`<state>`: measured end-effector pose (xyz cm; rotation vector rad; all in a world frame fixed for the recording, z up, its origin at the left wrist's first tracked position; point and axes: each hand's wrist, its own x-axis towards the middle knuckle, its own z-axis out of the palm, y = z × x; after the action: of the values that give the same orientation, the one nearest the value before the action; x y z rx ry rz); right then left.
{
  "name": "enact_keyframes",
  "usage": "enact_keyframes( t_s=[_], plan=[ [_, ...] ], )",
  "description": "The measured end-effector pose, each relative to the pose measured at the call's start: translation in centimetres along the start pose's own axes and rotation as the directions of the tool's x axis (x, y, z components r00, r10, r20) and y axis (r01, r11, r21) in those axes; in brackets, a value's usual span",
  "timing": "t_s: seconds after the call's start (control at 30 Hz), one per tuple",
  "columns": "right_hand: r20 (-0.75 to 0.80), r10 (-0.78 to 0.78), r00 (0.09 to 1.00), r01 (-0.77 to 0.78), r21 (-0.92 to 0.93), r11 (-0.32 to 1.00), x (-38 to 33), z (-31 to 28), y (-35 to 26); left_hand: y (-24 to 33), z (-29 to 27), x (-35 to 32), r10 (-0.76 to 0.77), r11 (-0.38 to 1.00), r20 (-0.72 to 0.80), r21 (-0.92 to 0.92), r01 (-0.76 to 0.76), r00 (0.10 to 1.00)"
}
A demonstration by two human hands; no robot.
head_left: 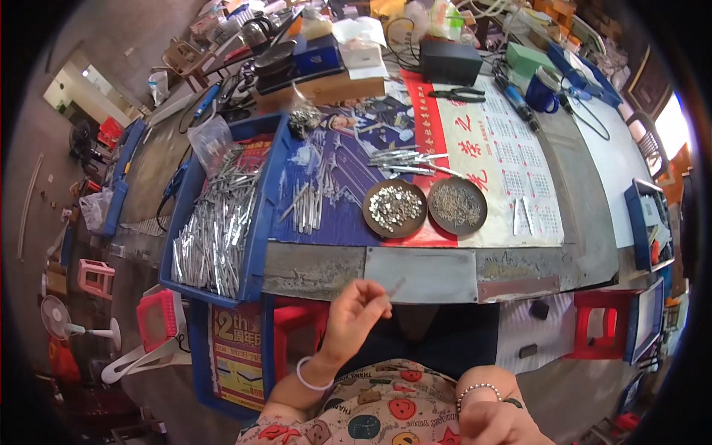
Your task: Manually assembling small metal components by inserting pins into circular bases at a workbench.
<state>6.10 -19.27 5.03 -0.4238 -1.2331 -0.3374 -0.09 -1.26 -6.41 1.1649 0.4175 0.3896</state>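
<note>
My left hand (357, 315), with a white bangle at the wrist, is raised just in front of the table's near edge. Its thumb and fingers are pinched together, and a thin, blurred sliver sticks out beyond the fingertips, too small to name. Low at the right, close to my body, is my right hand (504, 424); motion blur and the picture's lower edge hide its fingers. Beyond the left hand, a grey metal plate (430, 273) lies at the table edge. Two round brown dishes stand behind it: one dish (366, 220) holds flat silvery pieces, the other dish (483, 215) tiny metal parts.
At the left, a blue crate (276, 174) is heaped with slim silvery metal strips (215, 237). More strips (308, 208) lie on the poster. Tweezers (523, 216), pliers (457, 95), a blue mug (543, 90) and a black box (450, 63) lie farther back.
</note>
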Motion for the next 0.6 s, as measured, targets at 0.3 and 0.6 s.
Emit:
enact_keyframes(
  t_s=[0.3,0.6],
  plan=[
    [-0.158,0.164,0.974,-0.15,0.096,0.984,2.1,1.9,0.0,-0.8,-0.3,-4.2,-0.137,0.991,0.043,0.013,0.136,0.99],
    [-0.111,0.254,0.961,-0.196,0.379,0.904,4.7,4.4,0.1,-0.4,0.1,-5.4,-0.156,0.988,0.127,0.006,0.156,0.98]
  ],
)
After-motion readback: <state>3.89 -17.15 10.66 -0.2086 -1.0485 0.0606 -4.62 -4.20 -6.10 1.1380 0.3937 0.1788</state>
